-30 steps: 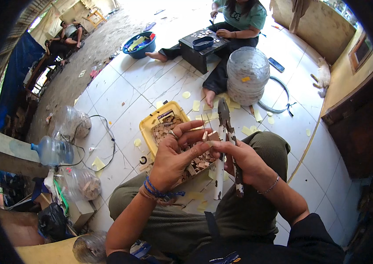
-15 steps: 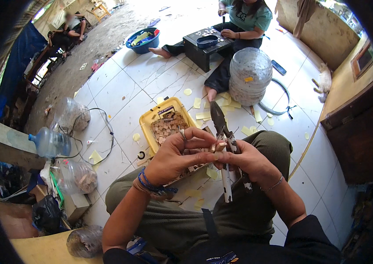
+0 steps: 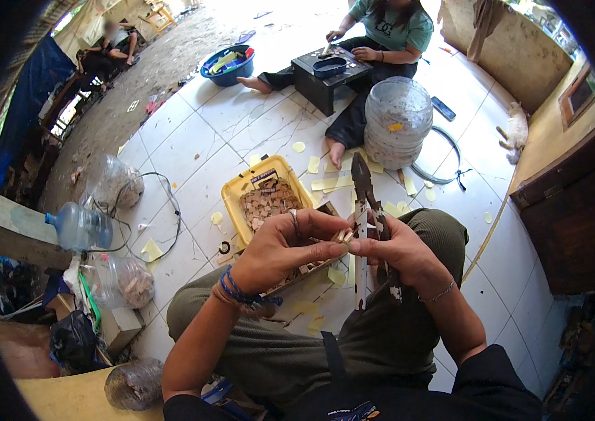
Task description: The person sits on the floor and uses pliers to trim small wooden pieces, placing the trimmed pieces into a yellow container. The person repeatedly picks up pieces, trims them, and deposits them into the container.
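Before my lap, my left hand [image 3: 287,245] pinches a small tan piece [image 3: 343,236] between thumb and fingertips. My right hand [image 3: 406,252] holds a pair of pliers [image 3: 362,184] with worn, chipped white handles, jaws pointing away from me. The right thumb tip meets the small piece, so both hands come together there. Whether the piece is one block or several cannot be made out. Just beyond my left hand sits a yellow plastic basket [image 3: 230,201] with many small brown blocks [image 3: 269,200]. More blocks lie partly hidden beneath my hands.
A co-worker [image 3: 388,42] sits across from me at a low black table [image 3: 315,81]. Near them stand a large clear plastic container [image 3: 399,116] and a blue basin [image 3: 238,70]. Yellow paper scraps [image 3: 332,184] litter the white tiles. Plastic bottles [image 3: 80,226] lie at left; a cat [image 3: 517,130] rests at right.
The pliers have turned more upright and their jaws have shifted slightly right and away. Both hands keep their hold near the small piece. The co-worker's tool hand has moved left over the low table.
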{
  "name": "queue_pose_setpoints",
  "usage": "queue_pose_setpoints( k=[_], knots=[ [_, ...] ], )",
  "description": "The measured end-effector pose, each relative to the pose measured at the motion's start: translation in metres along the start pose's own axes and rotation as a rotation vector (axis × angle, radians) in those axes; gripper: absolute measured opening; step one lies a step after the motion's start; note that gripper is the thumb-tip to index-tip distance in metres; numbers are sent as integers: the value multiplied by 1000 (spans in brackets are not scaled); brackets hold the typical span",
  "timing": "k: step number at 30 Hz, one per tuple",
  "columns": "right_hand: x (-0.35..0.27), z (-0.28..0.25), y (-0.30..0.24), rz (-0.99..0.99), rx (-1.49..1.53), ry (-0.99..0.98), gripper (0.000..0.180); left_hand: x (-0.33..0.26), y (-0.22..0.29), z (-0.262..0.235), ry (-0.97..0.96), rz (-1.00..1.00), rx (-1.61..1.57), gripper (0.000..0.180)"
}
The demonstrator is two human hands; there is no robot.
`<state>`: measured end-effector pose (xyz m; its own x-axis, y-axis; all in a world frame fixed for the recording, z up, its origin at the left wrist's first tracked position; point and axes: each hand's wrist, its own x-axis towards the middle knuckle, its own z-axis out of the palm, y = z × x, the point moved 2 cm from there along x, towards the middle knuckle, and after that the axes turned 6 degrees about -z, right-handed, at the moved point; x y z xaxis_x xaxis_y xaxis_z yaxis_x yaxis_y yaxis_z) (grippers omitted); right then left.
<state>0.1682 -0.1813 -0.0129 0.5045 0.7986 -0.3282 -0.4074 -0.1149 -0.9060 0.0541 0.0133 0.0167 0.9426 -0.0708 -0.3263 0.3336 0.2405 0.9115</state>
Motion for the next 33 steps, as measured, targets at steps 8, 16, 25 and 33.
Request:
queue_pose_setpoints(
  k=[8, 16, 25, 33],
  knots=[
    [-2, -2, 3, -127, -36, 15, 44, 2, 0, 4, 32, 21, 116, 38],
    [-1, 2, 7, -574, -490, 229, 30, -2, 14, -2, 310, 281, 75, 43],
    [-2, -6, 5, -956, -1150, 365, 83, -20, 27, 3, 334, 341, -7, 55],
    [-5, -8, 5, -955, -1280, 370, 90, -22, 24, 7, 302, 331, 47, 58]
  ],
)
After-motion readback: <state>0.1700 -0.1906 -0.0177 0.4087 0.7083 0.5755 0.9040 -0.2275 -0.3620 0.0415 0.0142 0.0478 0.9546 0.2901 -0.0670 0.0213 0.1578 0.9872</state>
